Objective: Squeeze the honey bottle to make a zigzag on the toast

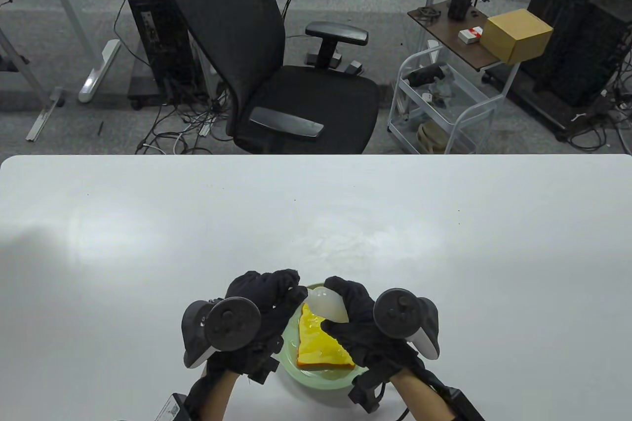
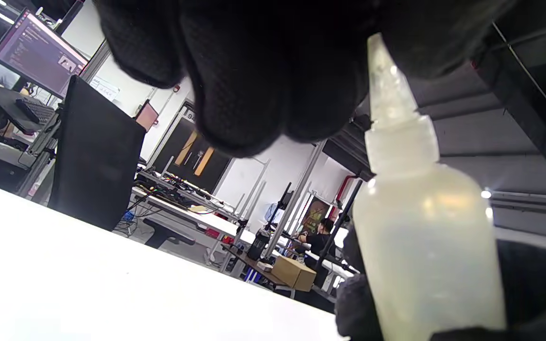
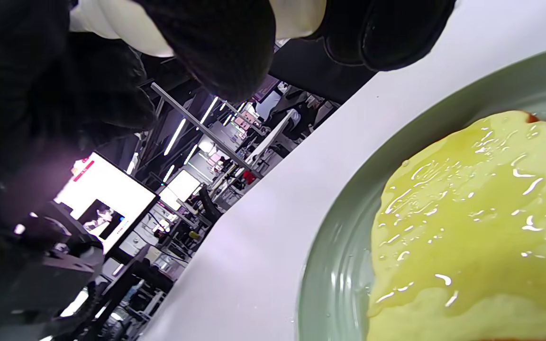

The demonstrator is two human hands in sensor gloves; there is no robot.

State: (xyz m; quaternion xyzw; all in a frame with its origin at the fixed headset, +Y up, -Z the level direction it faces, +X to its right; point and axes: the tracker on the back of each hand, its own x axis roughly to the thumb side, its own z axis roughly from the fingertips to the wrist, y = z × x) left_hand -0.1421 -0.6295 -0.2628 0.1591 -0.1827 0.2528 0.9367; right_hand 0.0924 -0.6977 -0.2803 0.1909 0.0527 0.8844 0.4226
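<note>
Black-gloved left hand (image 1: pixel 261 297), fingers curled at the nozzle, holding unclear. Centre-bottom of frame: bottle (image 1: pixel 326 306) lying tilted, tip leftward, gripped round its body by the right hand (image 1: pixel 358 322), directly above glistening toast (image 1: pixel 323 344) on a green plate (image 1: pixel 316 381). White table (image 1: pixel 148 243), office behind.

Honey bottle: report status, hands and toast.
Right hand grips bottle over toast. Left hand fingers at the nozzle tip. Toast on green plate, surface already glossy. Nothing in the way.
</note>
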